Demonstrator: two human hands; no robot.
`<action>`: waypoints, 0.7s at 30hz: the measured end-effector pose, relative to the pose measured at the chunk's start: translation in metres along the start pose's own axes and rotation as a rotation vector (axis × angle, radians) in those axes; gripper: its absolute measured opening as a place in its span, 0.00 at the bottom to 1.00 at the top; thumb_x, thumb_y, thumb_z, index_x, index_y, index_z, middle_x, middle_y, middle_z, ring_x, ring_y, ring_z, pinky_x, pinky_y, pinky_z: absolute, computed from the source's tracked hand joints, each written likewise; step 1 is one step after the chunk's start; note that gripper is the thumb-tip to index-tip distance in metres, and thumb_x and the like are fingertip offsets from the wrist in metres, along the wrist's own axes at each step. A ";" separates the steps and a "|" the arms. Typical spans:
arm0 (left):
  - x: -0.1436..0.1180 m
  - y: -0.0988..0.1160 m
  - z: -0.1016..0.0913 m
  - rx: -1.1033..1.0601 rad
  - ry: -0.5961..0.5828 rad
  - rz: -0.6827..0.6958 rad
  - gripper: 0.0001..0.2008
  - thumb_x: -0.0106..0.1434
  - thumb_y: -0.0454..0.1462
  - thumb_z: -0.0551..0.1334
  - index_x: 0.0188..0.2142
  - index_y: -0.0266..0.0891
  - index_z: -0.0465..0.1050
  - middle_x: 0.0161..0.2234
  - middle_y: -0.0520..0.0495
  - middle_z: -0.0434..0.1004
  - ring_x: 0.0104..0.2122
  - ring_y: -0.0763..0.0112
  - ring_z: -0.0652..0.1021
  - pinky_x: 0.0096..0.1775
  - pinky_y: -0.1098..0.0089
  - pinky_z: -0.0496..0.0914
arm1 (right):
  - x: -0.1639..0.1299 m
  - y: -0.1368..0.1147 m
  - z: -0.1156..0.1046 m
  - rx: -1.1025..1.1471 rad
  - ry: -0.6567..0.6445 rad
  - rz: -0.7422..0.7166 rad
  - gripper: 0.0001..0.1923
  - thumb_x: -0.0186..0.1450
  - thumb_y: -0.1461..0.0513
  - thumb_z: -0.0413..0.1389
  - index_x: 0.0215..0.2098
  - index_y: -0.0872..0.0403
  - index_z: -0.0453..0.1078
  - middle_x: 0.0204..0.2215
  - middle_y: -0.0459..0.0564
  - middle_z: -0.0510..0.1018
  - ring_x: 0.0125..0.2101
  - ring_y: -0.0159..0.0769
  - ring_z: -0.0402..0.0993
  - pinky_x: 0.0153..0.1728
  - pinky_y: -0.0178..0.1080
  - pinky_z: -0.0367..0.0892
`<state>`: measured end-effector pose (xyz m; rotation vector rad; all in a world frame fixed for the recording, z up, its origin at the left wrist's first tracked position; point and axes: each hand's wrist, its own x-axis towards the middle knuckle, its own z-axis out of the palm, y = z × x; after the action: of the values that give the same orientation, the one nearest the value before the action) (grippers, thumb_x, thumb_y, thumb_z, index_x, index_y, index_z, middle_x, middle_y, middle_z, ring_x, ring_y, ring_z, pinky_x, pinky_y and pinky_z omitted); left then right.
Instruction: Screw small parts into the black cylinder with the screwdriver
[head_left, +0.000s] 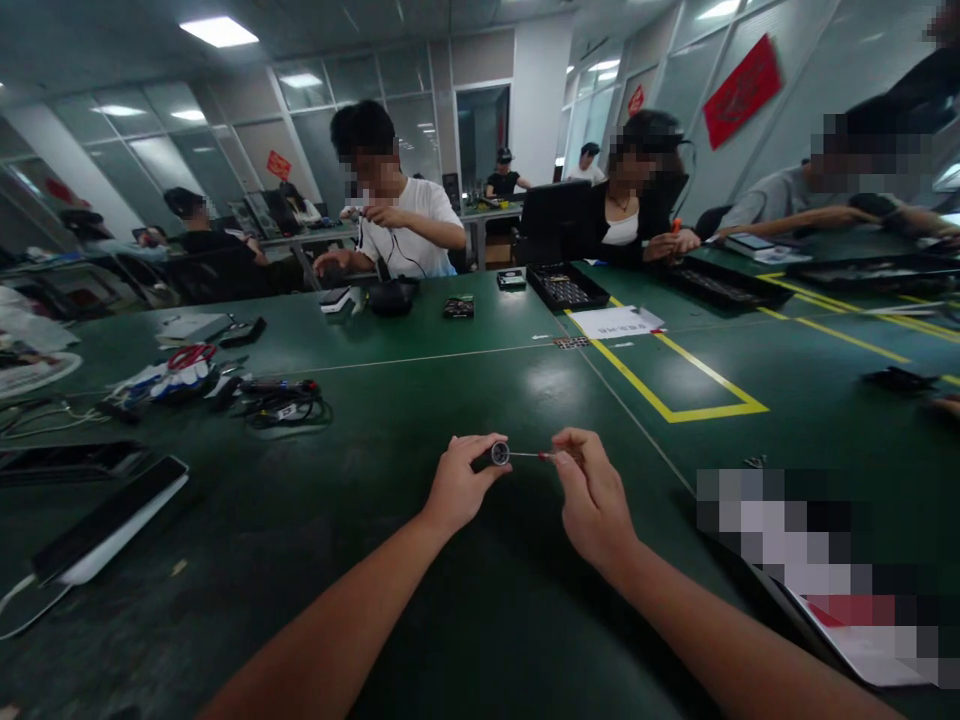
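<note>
Pinched between the thumb and fingers of the left hand (457,487) is a small dark cylindrical part with a pale round end face (499,454), which is held just above the dark green table mat (390,480) near its front middle. A thin metal-shafted screwdriver with a red collar (534,456) is gripped by the closed fingertips of the right hand (592,495), and its tip is pointed at the end face of the cylinder; whether the two are touching cannot be told. Both forearms are stretched forward over the mat, the hands being set close together.

Further out on the left, a flat black-and-white slab (105,522) is laid near the table edge, and a tangle of black cables (281,405) is seen beyond it beside red-handled scissors (191,354). To the right, a yellow taped rectangle (675,385) is marked on the mat, with a white sheet of paper (615,322) at its far end and a black compartment tray (566,287) behind that. At the far side of the table several other people are seated, their hands occupied with small items of their own
</note>
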<state>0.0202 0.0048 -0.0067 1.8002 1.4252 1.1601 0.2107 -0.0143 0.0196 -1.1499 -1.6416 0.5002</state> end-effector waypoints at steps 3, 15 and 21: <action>0.000 0.001 0.000 0.015 -0.003 0.015 0.19 0.59 0.30 0.71 0.48 0.48 0.79 0.48 0.48 0.81 0.51 0.59 0.77 0.61 0.51 0.62 | 0.004 -0.006 -0.001 -0.092 -0.055 -0.010 0.16 0.75 0.55 0.43 0.36 0.50 0.67 0.25 0.44 0.73 0.23 0.35 0.71 0.27 0.38 0.61; 0.002 0.000 -0.002 0.006 0.022 0.004 0.19 0.59 0.29 0.71 0.48 0.48 0.79 0.49 0.48 0.80 0.51 0.59 0.77 0.60 0.54 0.64 | 0.009 -0.005 0.000 -0.136 -0.077 -0.081 0.11 0.74 0.58 0.44 0.43 0.51 0.67 0.30 0.47 0.77 0.27 0.37 0.74 0.30 0.39 0.63; 0.000 0.004 -0.002 0.039 -0.010 0.023 0.18 0.59 0.31 0.71 0.48 0.49 0.79 0.49 0.49 0.81 0.52 0.58 0.76 0.62 0.49 0.60 | 0.008 -0.006 0.002 -0.179 -0.024 -0.005 0.13 0.74 0.56 0.44 0.48 0.52 0.67 0.28 0.47 0.78 0.26 0.39 0.75 0.30 0.40 0.64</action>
<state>0.0200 0.0032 -0.0025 1.8511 1.4341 1.1402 0.2064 -0.0096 0.0276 -1.2745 -1.7372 0.3702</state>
